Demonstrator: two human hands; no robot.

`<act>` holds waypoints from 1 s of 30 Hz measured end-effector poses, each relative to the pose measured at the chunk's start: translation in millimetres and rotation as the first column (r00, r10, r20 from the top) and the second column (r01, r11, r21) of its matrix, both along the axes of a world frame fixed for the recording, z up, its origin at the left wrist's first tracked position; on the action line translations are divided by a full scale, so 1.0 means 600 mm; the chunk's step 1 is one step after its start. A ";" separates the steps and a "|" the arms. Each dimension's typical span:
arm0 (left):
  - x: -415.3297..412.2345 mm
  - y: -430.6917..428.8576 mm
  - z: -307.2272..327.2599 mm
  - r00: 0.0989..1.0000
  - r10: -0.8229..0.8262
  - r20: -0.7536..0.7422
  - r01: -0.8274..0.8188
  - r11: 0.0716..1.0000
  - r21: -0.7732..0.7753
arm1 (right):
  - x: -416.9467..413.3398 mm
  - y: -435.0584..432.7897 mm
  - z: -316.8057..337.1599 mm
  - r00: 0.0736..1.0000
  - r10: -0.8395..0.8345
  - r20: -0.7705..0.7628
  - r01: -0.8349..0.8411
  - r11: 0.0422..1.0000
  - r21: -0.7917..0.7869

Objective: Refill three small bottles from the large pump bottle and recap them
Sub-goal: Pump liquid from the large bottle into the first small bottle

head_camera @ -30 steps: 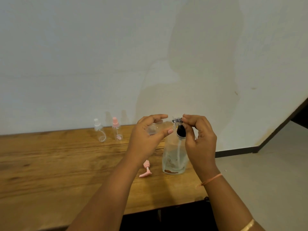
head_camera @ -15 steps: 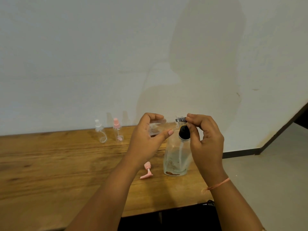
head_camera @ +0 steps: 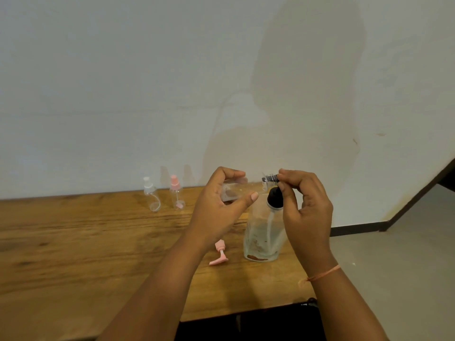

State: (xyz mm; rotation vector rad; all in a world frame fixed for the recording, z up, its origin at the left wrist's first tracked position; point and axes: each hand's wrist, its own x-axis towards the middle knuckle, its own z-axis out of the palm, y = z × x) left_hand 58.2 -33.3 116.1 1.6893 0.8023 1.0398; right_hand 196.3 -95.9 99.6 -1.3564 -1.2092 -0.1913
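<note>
Aloft, left hand point(head_camera: 219, 207) holds small bottle point(head_camera: 234, 191) (sideways); right hand point(head_camera: 309, 210) pinches nozzle point(head_camera: 270, 178).

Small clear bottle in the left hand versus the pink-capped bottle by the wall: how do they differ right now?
The small clear bottle is held sideways in the left hand; the pink-capped clear bottle stands upright on the wooden table. The held one looks uncapped, its neck at the spout of the large clear pump bottle, which the right hand pinches; the other is capped. Both are small and clear.
</note>
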 end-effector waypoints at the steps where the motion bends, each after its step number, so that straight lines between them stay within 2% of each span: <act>1: 0.002 -0.001 0.001 1.000 0.000 0.007 0.000 1.000 0.008 | 0.002 0.000 0.002 1.000 -0.007 0.017 0.007 1.000 -0.014; 5: 0.009 -0.004 0.000 0.999 0.008 0.042 -0.006 0.999 -0.036 | 0.008 -0.001 0.005 0.998 -0.017 0.067 0.020 0.999 -0.044; 12: 0.015 0.002 -0.009 0.997 0.011 0.070 -0.001 0.989 -0.145 | -0.004 0.011 -0.014 0.999 -0.036 0.029 0.036 0.999 -0.031; 20: 0.014 -0.005 -0.006 0.992 0.002 0.130 0.015 0.991 -0.131 | -0.009 0.000 0.001 1.000 -0.012 -0.016 0.012 1.000 -0.011; 30: 0.010 -0.001 -0.004 0.998 0.006 0.066 0.003 0.990 -0.139 | -0.010 0.003 -0.006 0.998 -0.056 0.026 0.057 0.998 -0.020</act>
